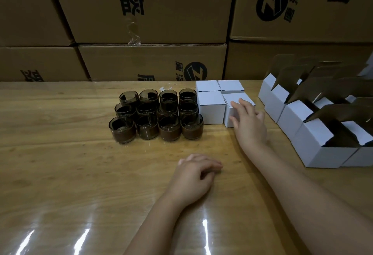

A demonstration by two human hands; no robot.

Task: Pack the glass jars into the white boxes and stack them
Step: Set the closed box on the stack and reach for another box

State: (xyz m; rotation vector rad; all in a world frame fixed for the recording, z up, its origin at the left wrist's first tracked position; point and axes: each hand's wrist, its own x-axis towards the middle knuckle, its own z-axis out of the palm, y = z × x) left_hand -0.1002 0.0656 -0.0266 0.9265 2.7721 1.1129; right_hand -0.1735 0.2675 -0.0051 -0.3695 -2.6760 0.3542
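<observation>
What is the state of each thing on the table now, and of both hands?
glass jars: twelve, upright, unpacked.
closed white boxes: four, shut, side by side.
open white boxes: flaps up.
right hand: fingers laid on front-right closed box.
left hand: resting, holds nothing.

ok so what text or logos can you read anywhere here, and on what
brown cartons: large black Chinese characters, cut off at the edges, not reliably readable
round logo on a carton: Z-like mark, no readable words
white boxes, glass jars: no print visible
</observation>
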